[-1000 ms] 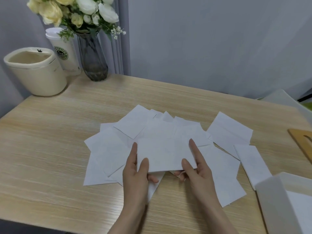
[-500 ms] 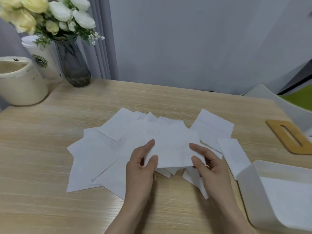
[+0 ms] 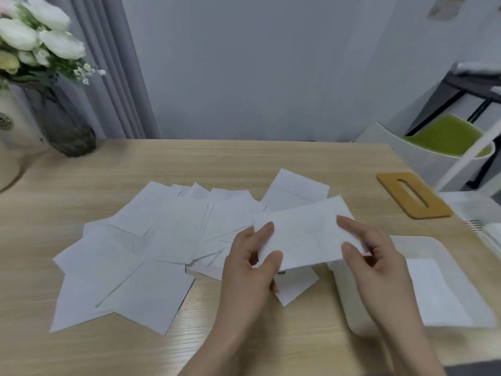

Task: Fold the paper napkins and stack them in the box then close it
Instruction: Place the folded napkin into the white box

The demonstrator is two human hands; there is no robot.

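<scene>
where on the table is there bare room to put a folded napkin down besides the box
Bare wood runs along the far edge of the table, between the vase and the wooden lid. More lies near the front edge, left of the left hand. The middle is crowded with loose napkins; the box fills the right.

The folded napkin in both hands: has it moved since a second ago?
Yes. The folded napkin has lifted off the spread napkins and shifted right, toward the white box.
</scene>
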